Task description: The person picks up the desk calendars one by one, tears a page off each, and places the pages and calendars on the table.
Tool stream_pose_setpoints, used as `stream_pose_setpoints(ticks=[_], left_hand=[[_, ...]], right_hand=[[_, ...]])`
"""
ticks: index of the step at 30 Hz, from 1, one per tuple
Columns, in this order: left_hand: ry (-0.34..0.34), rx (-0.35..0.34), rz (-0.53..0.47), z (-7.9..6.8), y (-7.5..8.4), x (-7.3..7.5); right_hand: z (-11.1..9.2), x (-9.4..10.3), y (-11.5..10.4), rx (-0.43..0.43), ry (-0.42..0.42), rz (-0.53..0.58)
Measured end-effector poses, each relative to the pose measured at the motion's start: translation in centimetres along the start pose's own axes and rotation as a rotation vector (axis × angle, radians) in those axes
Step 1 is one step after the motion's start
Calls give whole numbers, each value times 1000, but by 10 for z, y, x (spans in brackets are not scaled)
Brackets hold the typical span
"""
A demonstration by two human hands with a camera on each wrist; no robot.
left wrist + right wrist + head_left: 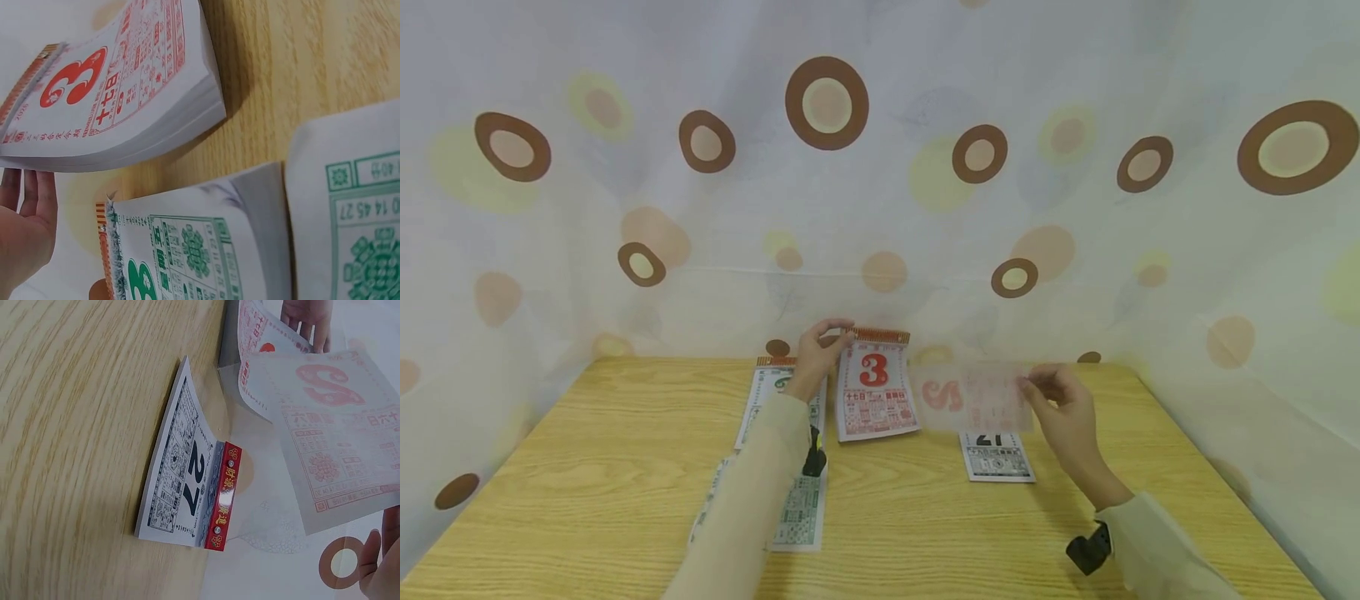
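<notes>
Two grips, both clamped. Left hand (816, 360) pinches the red-3 pad (874, 400) at its upper left corner; pad tilts up near the table's (887, 525) far edge, sheets bound under an orange header strip (883, 335). Right hand (1063, 412) pinches a thin sheet (977, 396), mirrored 2 showing in head view, beside that pad; can't tell if edges touch. Black-27 pad (178, 481) is on the table, sheets under a red header (223, 497). Green pad (187, 250) sits left of red-3. Green-printed paper (802, 517) lies nearer the camera, partly hidden by the left sleeve (756, 483).
</notes>
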State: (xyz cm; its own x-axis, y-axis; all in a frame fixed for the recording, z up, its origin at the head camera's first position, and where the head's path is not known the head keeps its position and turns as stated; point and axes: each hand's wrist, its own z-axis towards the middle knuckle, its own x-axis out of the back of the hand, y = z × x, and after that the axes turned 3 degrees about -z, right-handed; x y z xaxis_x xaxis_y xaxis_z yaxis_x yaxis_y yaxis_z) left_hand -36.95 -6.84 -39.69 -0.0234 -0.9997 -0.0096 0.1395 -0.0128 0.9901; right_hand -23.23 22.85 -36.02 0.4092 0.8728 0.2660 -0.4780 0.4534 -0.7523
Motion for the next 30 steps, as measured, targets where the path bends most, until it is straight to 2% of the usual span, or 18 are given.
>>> stream_pose_setpoints(ticks=[10,17,20,25,30], left_hand=[[0,51,109,3,-11,-1],[-23,84,98,2,-12,-2],[-48,105,103,1,-12,-2],[-86,115,143,0,-15,-2],[-114,109,203,0,-20,-2]], right_hand=[[-3,2,1,132,-78,-48],[-1,4,1,196,-16,-106],[-1,5,0,240,-18,-132],[-3,5,0,303,-105,-152],[-4,4,10,367,-211,-96]])
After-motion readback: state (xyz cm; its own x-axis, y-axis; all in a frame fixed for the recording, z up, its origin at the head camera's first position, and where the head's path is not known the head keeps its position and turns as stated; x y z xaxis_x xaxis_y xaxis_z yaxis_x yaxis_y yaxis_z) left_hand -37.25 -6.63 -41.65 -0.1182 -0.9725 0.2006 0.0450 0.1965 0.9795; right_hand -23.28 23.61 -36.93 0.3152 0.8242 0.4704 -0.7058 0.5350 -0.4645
